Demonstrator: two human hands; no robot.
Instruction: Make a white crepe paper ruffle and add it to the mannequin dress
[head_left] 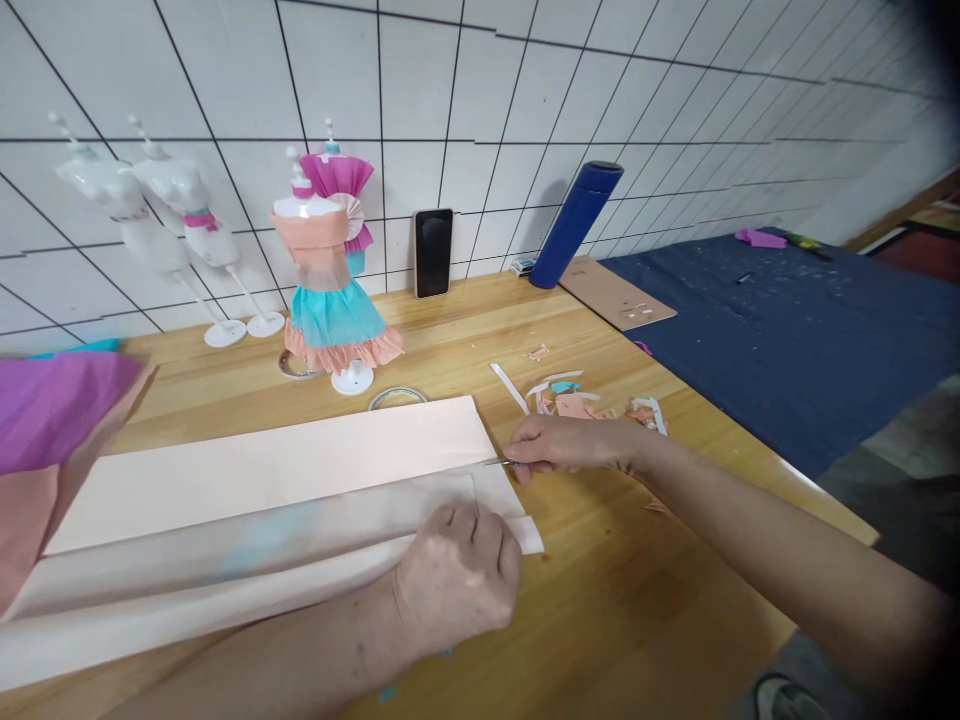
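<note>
A long folded sheet of pale pink crepe paper (285,470) lies across the wooden table (645,600). My left hand (459,575) is closed into a fist and presses down on the sheet's near right end. My right hand (559,445) is closed on a thin metal tool, seemingly scissors (496,461), whose tip touches the paper's right edge. Paper scraps (577,395) in pink, white and blue lie just behind my right hand.
A mannequin in a pink and blue paper dress (330,300) stands behind the sheet, with another dressed one and two bare white mannequins (172,220) nearby. A tape roll (396,398), a phone (433,253), a blue bottle (576,225), cardboard (615,293), a dark blue mat (795,320) and purple paper (52,410) are around.
</note>
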